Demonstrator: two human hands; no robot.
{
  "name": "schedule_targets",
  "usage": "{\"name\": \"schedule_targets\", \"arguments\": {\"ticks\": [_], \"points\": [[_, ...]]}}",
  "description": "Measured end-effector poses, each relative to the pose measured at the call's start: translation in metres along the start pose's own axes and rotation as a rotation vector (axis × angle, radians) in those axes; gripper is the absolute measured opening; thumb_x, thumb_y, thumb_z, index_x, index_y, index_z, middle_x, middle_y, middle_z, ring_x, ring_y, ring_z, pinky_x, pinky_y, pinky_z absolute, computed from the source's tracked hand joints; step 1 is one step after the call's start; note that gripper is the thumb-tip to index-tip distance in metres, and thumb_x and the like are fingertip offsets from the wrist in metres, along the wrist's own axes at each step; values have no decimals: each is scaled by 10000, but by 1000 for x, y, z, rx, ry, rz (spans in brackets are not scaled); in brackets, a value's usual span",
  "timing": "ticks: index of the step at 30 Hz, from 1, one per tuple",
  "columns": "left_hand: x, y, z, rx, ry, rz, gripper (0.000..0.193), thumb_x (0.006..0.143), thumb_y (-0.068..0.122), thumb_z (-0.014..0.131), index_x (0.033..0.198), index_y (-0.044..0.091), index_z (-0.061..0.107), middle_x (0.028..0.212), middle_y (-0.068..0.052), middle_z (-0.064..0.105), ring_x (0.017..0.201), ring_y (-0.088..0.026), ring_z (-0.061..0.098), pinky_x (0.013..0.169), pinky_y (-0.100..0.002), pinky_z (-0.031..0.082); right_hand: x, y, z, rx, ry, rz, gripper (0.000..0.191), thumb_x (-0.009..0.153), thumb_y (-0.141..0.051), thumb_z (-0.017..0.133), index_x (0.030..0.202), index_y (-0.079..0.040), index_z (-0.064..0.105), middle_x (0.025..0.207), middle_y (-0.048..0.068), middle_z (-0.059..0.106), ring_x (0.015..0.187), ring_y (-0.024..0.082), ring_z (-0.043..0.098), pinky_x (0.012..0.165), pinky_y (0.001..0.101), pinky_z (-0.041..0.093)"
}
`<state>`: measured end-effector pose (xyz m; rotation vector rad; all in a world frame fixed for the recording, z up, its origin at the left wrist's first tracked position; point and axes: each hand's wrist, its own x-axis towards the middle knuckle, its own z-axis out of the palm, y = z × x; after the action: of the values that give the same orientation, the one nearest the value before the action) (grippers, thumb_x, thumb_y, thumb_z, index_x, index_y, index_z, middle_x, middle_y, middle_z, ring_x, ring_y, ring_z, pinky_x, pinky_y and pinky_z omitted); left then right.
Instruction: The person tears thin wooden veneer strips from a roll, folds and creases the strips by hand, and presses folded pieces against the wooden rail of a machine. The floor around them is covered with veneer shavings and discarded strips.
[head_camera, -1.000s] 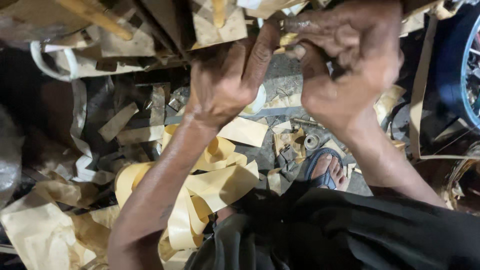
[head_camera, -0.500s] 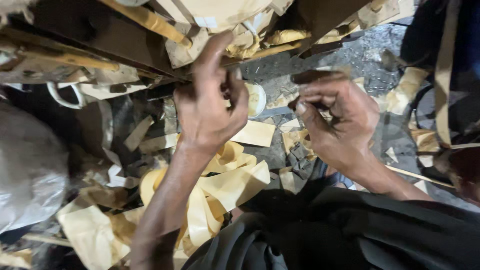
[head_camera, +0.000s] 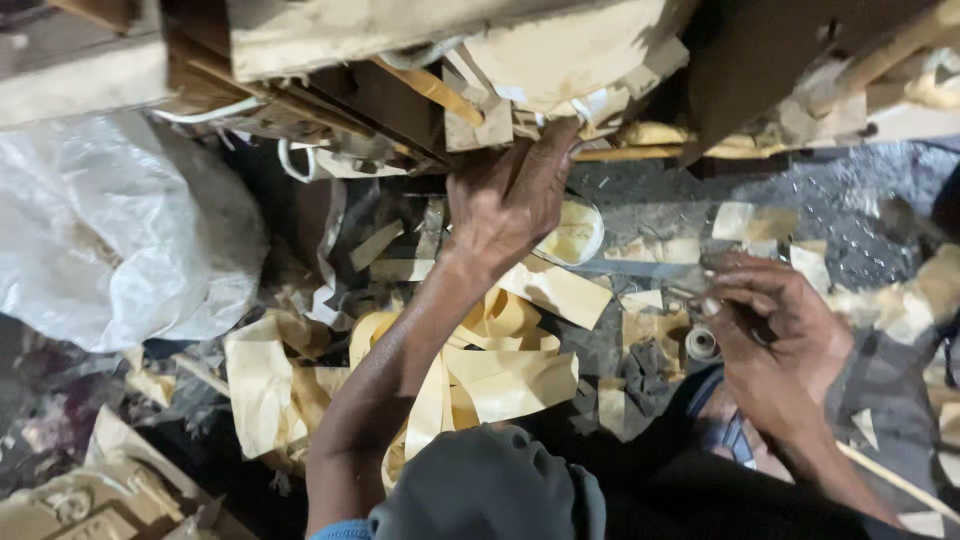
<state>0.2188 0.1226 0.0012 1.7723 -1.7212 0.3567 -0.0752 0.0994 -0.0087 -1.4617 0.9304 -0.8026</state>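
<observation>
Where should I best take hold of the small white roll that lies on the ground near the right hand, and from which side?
Grip the small white roll by its outer rim, from above. It seems to lie flat with its hole up, so the round wall offers two opposite sides. The right hand hovers close beside it; scraps crowd its left.

Since 1.0 s ago: right hand lowered away from the overhead wooden pieces; left hand remains raised, now well apart from it.
</observation>
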Motion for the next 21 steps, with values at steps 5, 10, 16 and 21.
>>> {"name": "schedule_targets", "arguments": {"ticks": [5, 10, 16, 21], "points": [[8, 28, -22, -289, 125, -264, 249, 1072, 218, 684, 1253, 88, 574, 859, -4, 702, 623, -86, 657, 520, -252, 527, 2, 11, -4, 80, -9, 53, 251, 933, 146, 648, 1141, 34, 559, 1330, 173, 650, 1118, 155, 668, 949, 259, 572], [32, 22, -70, -127, 435, -184, 86, 1129, 130, 650, 1206, 91, 644, 932, -23, 743, 696, -76, 740, 607, -206, 604, 3, 5, 4, 36, -64, 128, 238, 892, 133, 628, 1101, 21, 626, 1242, 143, 702, 996, 160, 721, 846, 268, 606], [54, 20, -100, 206, 442, -48, 133, 1047, 167, 739, 1102, 74, 662, 890, -34, 736, 678, -105, 695, 574, -270, 519, -9, -3, 33, -41, -198, 148, 285, 842, 136, 643, 1094, 3, 658, 1110, 111, 754, 921, 138, 758, 796, 265, 634], [54, 2, -112, 93, 405, -166, 183, 956, 192, 785, 991, 54, 670, 730, -36, 671, 563, -117, 607, 561, -291, 535, -7, -5, 38, -282, -239, 145, 438, 771, 148, 587, 1154, -37, 690, 958, 107, 793, 827, 157, 774, 707, 265, 628]]}}
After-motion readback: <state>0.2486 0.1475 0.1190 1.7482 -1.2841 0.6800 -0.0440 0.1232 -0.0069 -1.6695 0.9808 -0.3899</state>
